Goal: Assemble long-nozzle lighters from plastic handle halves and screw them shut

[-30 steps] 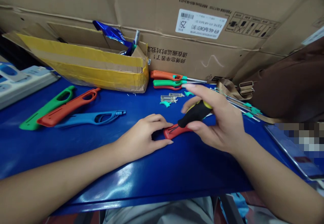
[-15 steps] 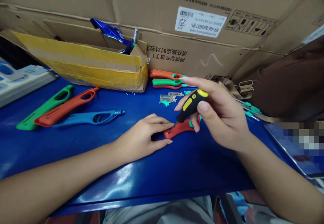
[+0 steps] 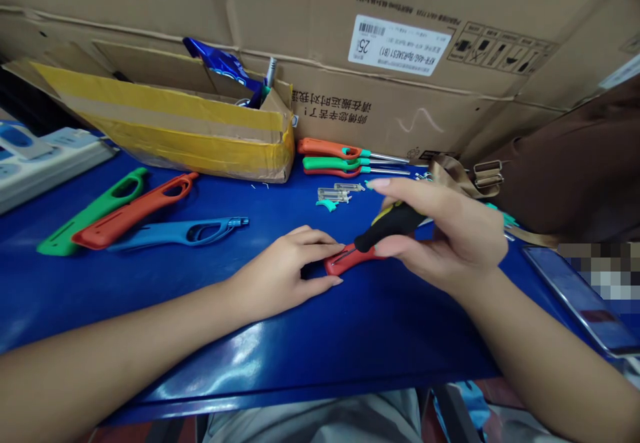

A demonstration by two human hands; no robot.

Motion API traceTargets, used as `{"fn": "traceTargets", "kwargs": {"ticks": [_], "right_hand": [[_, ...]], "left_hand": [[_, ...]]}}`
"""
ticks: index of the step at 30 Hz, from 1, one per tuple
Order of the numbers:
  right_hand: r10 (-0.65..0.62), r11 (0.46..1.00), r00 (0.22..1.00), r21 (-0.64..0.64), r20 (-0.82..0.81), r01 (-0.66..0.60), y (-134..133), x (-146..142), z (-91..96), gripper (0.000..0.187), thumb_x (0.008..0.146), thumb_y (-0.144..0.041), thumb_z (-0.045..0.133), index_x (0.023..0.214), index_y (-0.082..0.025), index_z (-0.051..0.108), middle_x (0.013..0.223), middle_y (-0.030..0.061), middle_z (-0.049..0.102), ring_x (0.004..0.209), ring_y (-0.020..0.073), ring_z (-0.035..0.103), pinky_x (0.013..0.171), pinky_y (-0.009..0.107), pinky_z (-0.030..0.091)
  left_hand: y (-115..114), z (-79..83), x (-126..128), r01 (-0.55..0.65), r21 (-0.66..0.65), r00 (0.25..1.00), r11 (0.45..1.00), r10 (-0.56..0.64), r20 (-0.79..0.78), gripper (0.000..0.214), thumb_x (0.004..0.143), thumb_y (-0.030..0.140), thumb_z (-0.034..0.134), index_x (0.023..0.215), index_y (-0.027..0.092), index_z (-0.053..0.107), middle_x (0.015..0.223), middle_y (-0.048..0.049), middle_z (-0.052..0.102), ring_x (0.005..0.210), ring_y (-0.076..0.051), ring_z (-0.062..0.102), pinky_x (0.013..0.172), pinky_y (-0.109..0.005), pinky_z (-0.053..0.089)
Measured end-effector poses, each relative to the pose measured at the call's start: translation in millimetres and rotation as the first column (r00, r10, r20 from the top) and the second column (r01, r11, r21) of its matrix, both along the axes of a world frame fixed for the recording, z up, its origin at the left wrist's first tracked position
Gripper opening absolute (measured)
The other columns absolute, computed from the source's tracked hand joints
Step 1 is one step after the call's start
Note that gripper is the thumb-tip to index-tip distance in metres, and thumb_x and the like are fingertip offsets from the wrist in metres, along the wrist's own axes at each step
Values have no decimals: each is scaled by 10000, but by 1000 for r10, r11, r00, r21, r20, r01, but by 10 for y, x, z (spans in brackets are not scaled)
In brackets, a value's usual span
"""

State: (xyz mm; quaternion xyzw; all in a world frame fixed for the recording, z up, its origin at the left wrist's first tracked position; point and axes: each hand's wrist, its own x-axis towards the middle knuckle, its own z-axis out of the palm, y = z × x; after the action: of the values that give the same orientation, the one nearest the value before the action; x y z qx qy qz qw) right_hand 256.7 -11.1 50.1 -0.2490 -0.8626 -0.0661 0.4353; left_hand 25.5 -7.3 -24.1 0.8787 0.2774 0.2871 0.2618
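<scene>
A red plastic lighter shell (image 3: 345,261) lies on the blue table (image 3: 310,336) in front of me. My left hand (image 3: 280,276) rests on the table, thumb and forefinger pinched around the shell's near end. My right hand (image 3: 445,236) is closed round a black and yellow screwdriver (image 3: 387,224), whose metal tip touches the shell. Most of the shell is hidden behind my right hand.
Green (image 3: 93,211), orange (image 3: 135,209) and blue (image 3: 180,233) lighter shells lie at the left. A taped cardboard box (image 3: 200,136) stands behind them. Finished lighters (image 3: 345,158), small clear and teal parts (image 3: 333,196), a phone (image 3: 580,296) and a brown bag (image 3: 575,156) lie to the right.
My right hand lowered the screwdriver from a steep tilt to a flatter angle, its tip staying on the red shell. My left hand stayed in place.
</scene>
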Motion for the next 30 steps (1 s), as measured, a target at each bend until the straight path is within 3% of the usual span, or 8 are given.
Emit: {"fn": "traceTargets", "kwargs": {"ticks": [3, 5, 10, 13, 15, 20, 25, 30], "right_hand": [[68, 986, 997, -155, 22, -63, -14, 6, 8, 421, 1069, -337, 428, 1470, -257, 526, 1226, 70, 747, 946, 216, 762, 827, 372, 643], [76, 973, 997, -216, -11, -76, -20, 0, 14, 405, 1056, -292, 460, 1453, -278, 540, 1196, 49, 759, 909, 204, 765, 807, 358, 648], [5, 999, 999, 47, 44, -7, 2, -13, 17, 411, 986, -300, 620, 1396, -295, 590, 1132, 29, 782, 889, 221, 764, 764, 341, 647], [91, 993, 994, -78, 63, -86, 19, -10, 11, 495, 1034, -247, 449, 1529, -255, 454, 1313, 74, 713, 1035, 243, 747, 854, 403, 642], [104, 987, 994, -129, 17, -101, 37, -16, 5, 468, 1017, -239, 496, 1485, -263, 508, 1280, 70, 727, 978, 230, 754, 818, 387, 645], [28, 996, 1000, 90, 7, -29, 77, -44, -19, 407, 962, -306, 660, 1365, -266, 623, 1099, 53, 782, 838, 205, 744, 749, 331, 632], [111, 975, 994, -191, -16, -112, 56, -71, -43, 433, 1039, -275, 485, 1471, -277, 515, 1259, 68, 729, 957, 214, 746, 800, 381, 641], [43, 998, 998, 49, -36, -41, 45, -87, -22, 368, 934, -373, 704, 1286, -270, 667, 1027, 52, 780, 856, 227, 738, 788, 367, 635]], "left_hand": [[-3, 5, 0, -8, 6, 1000, 1000, 8, -4, 308, 902, 291, 753, 1187, 177, 734, 1148, -87, 718, 1073, -229, 657, 981, -380, 545], [-4, 1, -2, -6, 13, 1000, 1000, 7, -9, 309, 906, 294, 748, 1192, 176, 730, 1147, -88, 713, 1082, -230, 655, 993, -381, 542], [-12, -6, -11, -11, 22, 1000, 1000, 11, 4, 337, 914, 273, 735, 1232, 165, 708, 1134, -89, 684, 1059, -220, 657, 969, -362, 552], [-19, 0, -12, -19, -2, 1000, 1000, 19, -5, 307, 903, 284, 747, 1185, 165, 728, 1090, -76, 679, 1025, -214, 661, 950, -355, 557], [-24, 3, -9, -21, -11, 1000, 1000, 21, -7, 294, 894, 277, 752, 1164, 163, 735, 1087, -75, 678, 1027, -215, 659, 954, -358, 555], [-29, 0, -13, -10, -16, 1000, 1000, 10, 1, 329, 892, 218, 728, 1215, 161, 707, 1136, -85, 678, 1069, -219, 650, 985, -373, 544], [-17, 2, -24, -11, -28, 1000, 1000, 11, 0, 291, 897, 247, 745, 1181, 185, 724, 1085, -68, 678, 1030, -211, 654, 965, -366, 552], [-8, 0, -21, -8, -32, 1000, 999, 9, 10, 313, 903, 256, 748, 1210, 202, 716, 1063, -62, 677, 1014, -208, 656, 953, -361, 554]]}}
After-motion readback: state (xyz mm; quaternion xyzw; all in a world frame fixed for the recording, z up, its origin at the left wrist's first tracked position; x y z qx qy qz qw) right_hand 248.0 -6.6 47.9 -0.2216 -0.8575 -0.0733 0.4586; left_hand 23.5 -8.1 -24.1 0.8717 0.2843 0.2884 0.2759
